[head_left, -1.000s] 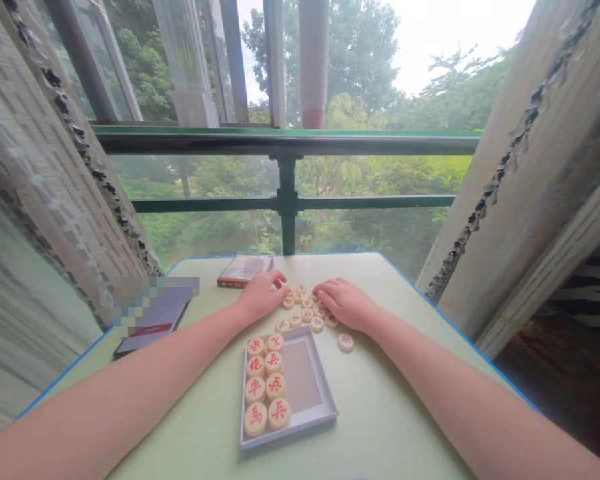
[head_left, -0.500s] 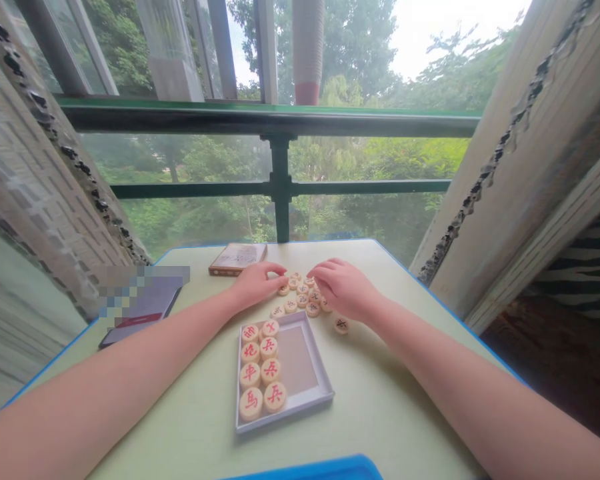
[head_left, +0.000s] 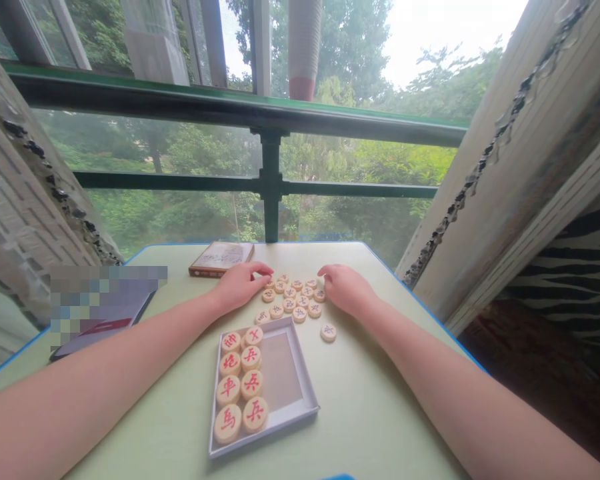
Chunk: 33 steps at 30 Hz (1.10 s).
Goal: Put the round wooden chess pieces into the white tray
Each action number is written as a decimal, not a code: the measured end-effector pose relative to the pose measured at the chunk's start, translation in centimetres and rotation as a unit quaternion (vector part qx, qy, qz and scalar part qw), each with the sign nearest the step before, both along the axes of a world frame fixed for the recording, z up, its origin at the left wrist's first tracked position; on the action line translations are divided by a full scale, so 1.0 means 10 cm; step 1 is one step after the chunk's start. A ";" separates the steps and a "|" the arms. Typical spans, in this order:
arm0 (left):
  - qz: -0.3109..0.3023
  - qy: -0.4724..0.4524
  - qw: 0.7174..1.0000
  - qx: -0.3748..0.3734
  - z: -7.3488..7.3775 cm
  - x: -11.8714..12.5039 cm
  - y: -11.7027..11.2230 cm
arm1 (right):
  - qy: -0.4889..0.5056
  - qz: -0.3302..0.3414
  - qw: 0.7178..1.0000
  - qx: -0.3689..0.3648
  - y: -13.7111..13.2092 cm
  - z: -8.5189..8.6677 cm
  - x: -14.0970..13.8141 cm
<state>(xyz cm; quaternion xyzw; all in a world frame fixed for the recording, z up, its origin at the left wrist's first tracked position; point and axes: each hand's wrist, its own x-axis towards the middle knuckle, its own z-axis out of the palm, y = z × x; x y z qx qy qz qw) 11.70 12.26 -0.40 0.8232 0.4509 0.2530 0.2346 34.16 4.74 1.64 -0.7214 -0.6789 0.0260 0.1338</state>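
Several Chinese chess pieces (head_left: 289,304) with dark characters lie loosely grouped on the table, one piece (head_left: 329,333) apart at the right. My left hand (head_left: 241,285) rests at the group's left edge, thumb and fingers apart, fingertips by the outermost pieces. At the right edge is my right hand (head_left: 349,288), its fingers loosely bent beside the nearest pieces and nothing visible in it. Nearer me, a shallow white box tray (head_left: 305,373) holds two columns of red-character pieces (head_left: 241,383) along its left side; its right part shows bare bottom.
A box lid (head_left: 223,258) with a printed picture lies behind my left hand. A dark, partly blurred flat object (head_left: 107,327) is at the table's left. The pale green table (head_left: 370,407) has a blue edge. Curtains (head_left: 490,180) and a window railing (head_left: 270,180) surround it.
My right hand has drawn away to the right, uncovering pieces it was over. The left hand stays by the group's left edge. The view has shifted and tilted slightly.
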 end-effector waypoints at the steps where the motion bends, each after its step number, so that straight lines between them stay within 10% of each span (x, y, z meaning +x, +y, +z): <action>1: 0.002 0.001 1.000 0.001 0.00 0.00 0.00 | 0.004 0.000 1.000 0.001 0.01 0.00 0.00; 33: -0.006 -0.074 0.994 -0.080 0.04 -0.08 -0.02 | -0.029 0.006 0.999 -0.019 -0.09 0.13 -0.08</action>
